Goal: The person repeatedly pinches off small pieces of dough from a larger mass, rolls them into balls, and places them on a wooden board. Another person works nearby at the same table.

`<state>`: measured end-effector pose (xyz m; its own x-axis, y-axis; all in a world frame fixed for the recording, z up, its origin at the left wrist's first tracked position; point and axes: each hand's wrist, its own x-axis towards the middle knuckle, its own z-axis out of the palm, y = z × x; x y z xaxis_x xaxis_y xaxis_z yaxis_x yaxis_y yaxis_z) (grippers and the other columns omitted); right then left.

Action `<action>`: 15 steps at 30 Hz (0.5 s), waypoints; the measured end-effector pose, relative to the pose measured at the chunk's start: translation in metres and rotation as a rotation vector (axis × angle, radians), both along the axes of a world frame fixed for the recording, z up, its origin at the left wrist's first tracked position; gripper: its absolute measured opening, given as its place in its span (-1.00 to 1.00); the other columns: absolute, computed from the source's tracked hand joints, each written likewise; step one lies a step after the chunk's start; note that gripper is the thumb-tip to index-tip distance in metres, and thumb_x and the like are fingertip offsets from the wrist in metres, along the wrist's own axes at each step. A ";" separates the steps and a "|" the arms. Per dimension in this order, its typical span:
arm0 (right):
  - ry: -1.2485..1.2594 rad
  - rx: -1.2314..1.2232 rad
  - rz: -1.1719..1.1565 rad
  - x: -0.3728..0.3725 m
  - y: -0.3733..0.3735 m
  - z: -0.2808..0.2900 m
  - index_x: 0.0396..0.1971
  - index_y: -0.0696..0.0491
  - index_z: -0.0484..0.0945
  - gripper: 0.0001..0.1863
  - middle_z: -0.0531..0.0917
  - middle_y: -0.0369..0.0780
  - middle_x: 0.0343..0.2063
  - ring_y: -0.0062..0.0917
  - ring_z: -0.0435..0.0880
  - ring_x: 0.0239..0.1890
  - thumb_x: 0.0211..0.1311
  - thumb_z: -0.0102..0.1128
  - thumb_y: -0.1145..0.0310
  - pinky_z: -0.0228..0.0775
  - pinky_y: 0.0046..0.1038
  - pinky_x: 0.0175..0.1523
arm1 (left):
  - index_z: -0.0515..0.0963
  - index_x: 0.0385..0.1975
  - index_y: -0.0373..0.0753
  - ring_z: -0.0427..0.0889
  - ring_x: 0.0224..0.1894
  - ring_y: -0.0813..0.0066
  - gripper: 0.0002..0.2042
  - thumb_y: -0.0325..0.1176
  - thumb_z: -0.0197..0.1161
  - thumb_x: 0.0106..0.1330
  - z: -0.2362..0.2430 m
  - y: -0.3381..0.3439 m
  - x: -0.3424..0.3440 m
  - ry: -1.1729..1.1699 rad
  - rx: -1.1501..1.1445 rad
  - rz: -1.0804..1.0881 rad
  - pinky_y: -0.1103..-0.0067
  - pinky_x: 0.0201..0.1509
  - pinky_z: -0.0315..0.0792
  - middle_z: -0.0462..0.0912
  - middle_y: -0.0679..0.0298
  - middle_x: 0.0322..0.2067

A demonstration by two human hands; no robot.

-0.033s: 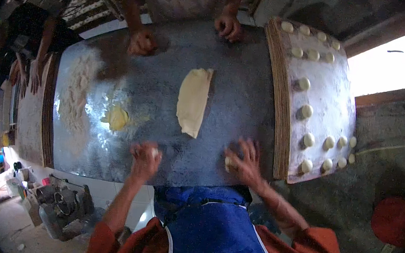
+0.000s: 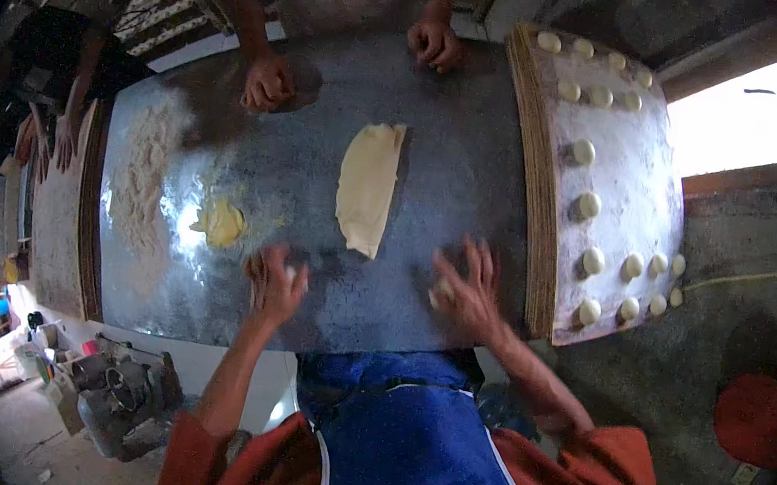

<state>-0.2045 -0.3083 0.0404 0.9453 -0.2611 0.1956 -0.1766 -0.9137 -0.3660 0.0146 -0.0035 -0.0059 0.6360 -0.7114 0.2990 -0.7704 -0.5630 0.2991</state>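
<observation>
My left hand [image 2: 276, 287] is cupped over a small pale dough ball [image 2: 303, 281] on the dark worktable [image 2: 370, 322], near its front edge. Only a sliver of that ball shows beside the fingers. To the right, my right hand [image 2: 468, 300] curves over another dough ball [image 2: 440, 293], which peeks out by the thumb; the fingers are smeared by motion. Beyond and between my hands lies a long flat strip of dough [image 2: 368, 187]. A soft yellow lump [image 2: 220, 223], like fat, sits on the table left of the strip.
Loose flour [image 2: 145, 176] covers the table's left part. At the right, stacked boards [image 2: 631, 174] carry several dough balls in rows. Across the table a co-worker rests two closed hands [image 2: 268, 83] on it. Another person's hands [image 2: 64, 143] are at the far left, by more boards [image 2: 60, 224].
My left hand has shifted slightly away from me and left, its fingers turned. My right hand has moved a little farther from me. Both stay on their dough balls.
</observation>
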 end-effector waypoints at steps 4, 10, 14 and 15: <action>0.000 0.103 -0.196 0.078 0.043 -0.008 -0.01 0.07 0.46 -0.59 0.47 0.04 0.04 -0.02 0.36 0.18 0.27 0.29 0.15 0.19 -0.02 0.25 | 0.33 -0.01 -0.31 0.42 -0.10 0.06 -0.65 -0.33 0.28 0.34 -0.001 -0.110 0.001 0.147 -0.253 0.388 0.23 0.02 0.23 0.44 0.01 -0.19; 0.358 0.330 0.060 -0.002 0.000 -0.047 -0.12 0.14 0.45 -0.55 0.50 0.00 -0.14 -0.09 0.46 -0.02 0.21 0.29 0.08 0.24 -0.06 0.09 | 0.34 -0.14 -0.33 0.45 -0.22 -0.01 -0.69 -0.36 0.33 0.31 -0.012 -0.022 -0.026 0.472 -0.166 -0.100 0.14 -0.08 0.32 0.40 0.01 -0.28; -0.024 -0.012 -0.012 0.058 -0.034 -0.017 -0.24 0.15 0.45 -0.59 0.45 -0.05 -0.31 -0.13 0.47 -0.25 0.06 0.38 0.19 0.31 -0.14 -0.13 | 0.34 -0.19 -0.31 0.47 -0.20 -0.01 -0.72 -0.40 0.33 0.30 0.002 -0.086 0.026 0.344 -0.365 0.270 0.15 -0.09 0.36 0.42 0.01 -0.25; -0.073 -0.055 -0.041 0.074 -0.013 -0.022 -0.24 0.15 0.45 -0.57 0.46 -0.05 -0.31 -0.12 0.47 -0.27 0.04 0.40 0.19 0.32 -0.13 -0.14 | 0.33 -0.20 -0.31 0.46 -0.20 0.00 -0.72 -0.39 0.33 0.30 0.000 -0.092 0.005 0.332 -0.369 0.228 0.16 -0.09 0.35 0.42 0.02 -0.25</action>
<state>-0.1304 -0.3217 0.0183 0.9168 -0.2860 0.2786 -0.1887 -0.9253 -0.3290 0.0195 -0.0958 -0.0062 0.8645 -0.4306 0.2593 -0.4716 -0.5161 0.7150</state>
